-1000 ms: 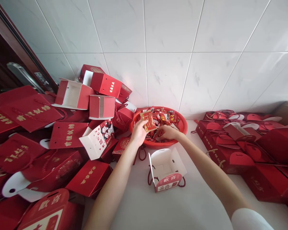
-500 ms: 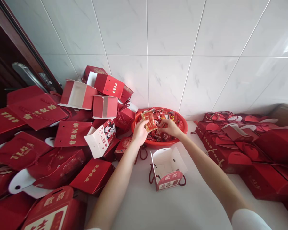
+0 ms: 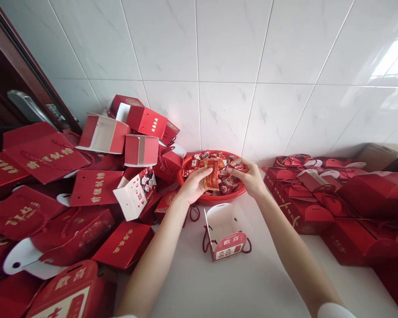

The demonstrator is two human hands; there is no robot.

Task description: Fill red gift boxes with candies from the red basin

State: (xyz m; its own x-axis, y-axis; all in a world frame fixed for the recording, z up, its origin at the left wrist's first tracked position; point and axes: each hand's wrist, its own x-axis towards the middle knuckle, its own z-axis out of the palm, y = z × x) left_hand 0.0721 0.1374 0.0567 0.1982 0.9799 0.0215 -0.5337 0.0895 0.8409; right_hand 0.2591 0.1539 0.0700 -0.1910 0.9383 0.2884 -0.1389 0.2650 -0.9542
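A shiny red-and-gold snack packet (image 3: pixel 212 181) is pinched in my left hand (image 3: pixel 193 185), over the left part of a red plastic basket (image 3: pixel 240 192). Small wrapped candies (image 3: pixel 224 189), mostly red, fill the basket. At its right side my right hand (image 3: pixel 250 177) has its fingers bent in among the candies; what lies between the fingertips is too small to make out. In front of the basket, between my forearms, stands an open red-and-white gift box (image 3: pixel 230 247) with dark red cord handles. Its flaps are up and its white inner walls show.
Many red gift boxes (image 3: pixel 97 187) are heaped on the left, some open. Rows of closed red boxes (image 3: pixel 305 212) stand on the right, with a brown carton (image 3: pixel 380 157) behind. A tiled wall (image 3: pixel 225 115) rises behind the white table (image 3: pixel 199 282).
My right hand has shifted slightly toward the basket's right rim, its fingers less tucked. The packet in my left hand has turned more upright. The view has swung slightly right.
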